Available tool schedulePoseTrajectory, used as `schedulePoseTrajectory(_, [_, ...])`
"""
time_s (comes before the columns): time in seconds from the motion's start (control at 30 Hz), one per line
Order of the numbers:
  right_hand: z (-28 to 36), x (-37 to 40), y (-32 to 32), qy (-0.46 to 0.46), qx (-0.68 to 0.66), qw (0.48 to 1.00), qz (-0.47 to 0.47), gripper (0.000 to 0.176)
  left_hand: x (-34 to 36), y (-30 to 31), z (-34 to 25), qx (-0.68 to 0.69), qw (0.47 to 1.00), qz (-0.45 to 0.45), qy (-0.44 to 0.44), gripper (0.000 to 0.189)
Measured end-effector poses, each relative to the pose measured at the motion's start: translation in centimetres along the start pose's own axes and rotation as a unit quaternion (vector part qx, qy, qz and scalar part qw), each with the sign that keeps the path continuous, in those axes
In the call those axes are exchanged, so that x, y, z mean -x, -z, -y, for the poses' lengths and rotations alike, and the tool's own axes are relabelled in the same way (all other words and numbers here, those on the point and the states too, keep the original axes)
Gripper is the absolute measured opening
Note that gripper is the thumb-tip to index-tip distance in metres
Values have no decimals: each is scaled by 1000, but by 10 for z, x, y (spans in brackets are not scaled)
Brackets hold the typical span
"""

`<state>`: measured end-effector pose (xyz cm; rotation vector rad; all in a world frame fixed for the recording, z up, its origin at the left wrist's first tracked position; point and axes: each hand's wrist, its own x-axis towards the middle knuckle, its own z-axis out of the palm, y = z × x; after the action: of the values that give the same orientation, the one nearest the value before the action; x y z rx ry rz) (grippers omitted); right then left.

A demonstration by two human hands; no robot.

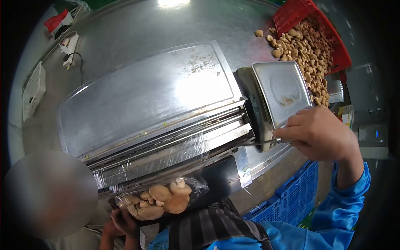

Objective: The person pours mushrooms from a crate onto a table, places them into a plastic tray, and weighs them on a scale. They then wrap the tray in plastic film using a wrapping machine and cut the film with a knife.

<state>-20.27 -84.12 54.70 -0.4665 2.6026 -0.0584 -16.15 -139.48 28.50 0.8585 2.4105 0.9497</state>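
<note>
My right hand (316, 132) is closed around the silver end of a slim metal tool (262, 143), whose thin dark shaft points left toward the film wrapper. The hand is beside the front corner of the scale's steel pan (283, 89). At bottom left, in shadow, my left hand (125, 223) has its fingers curled at the left end of a tray of mushrooms (160, 202). Clear film (146, 160) stretches from the wrapper (146, 100) down over the brown mushrooms. Most of the tray is hidden under them, and another forearm overlaps at my left hand.
A red basket (339, 50) lies tipped at the back right, its mushrooms (308, 54) spilled onto the steel table (125, 29). Blue crates (296, 191) stand below the table. A person (50, 196) is close on the left. A power strip (70, 46) and white basket (34, 91) are farther back.
</note>
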Motion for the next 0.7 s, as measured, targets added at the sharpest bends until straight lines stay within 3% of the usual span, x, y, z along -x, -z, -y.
schedulePoseTrajectory(0.03, [-5,-3,2,19,-52,998,1,33,20,-18,25,1,1000,-26,15,35])
schedulePoseTrajectory(0.13, [-11,-10,-4,17,-15,1000,0,32,47,-37,52,40,996,-51,69,49])
schedulePoseTrajectory(0.2, [-3,-12,-10,2,-14,1000,-7,29,40,-32,43,44,996,-43,71,54])
schedulePoseTrajectory(0.37, [48,5,-42,-116,57,990,-56,37,70,-54,70,100,991,-77,51,27])
schedulePoseTrajectory(0.43, [63,12,-56,-125,95,985,-74,48,23,-14,29,128,987,46,88,28])
schedulePoseTrajectory(0.5, [72,20,-73,-143,99,979,-110,53,4,5,12,145,976,110,117,30])
schedulePoseTrajectory(0.6, [89,29,-100,-193,95,965,-151,55,12,-1,20,127,980,93,125,31])
schedulePoseTrajectory(0.7, [100,32,-124,-220,97,946,-217,55,24,-9,30,82,993,52,70,32])
